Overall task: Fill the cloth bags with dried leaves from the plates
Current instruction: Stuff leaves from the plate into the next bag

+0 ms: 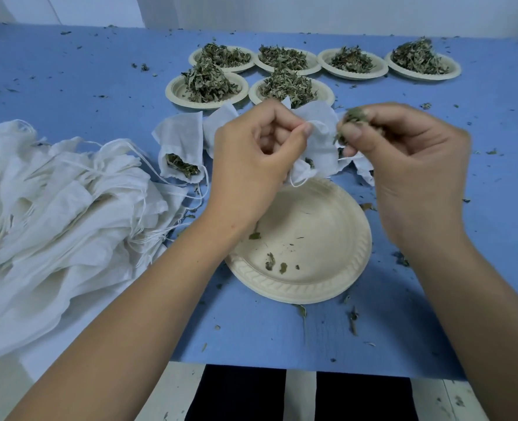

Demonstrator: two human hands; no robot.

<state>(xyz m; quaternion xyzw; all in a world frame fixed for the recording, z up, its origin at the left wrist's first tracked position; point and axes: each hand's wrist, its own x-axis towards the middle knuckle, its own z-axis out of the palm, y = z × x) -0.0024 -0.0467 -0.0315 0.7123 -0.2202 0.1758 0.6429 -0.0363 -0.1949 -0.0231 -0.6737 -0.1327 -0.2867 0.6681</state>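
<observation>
Pinches a white cloth bag (321,138) in the left hand (251,159) over the far rim of the nearly empty plate (312,232); grips dried leaves (355,115) in the right hand's (409,165) curled fingers (382,112), just beside the bag.

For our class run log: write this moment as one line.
left hand pinches cloth bag | right hand pinches dried leaves | near plate holds scraps

Looked forward and down from head height, wide-angle, close over the left hand (251,153) and right hand (403,159); took in the blue table (84,80), heaped plates (170,90) beyond the fingertips (303,129).
</observation>
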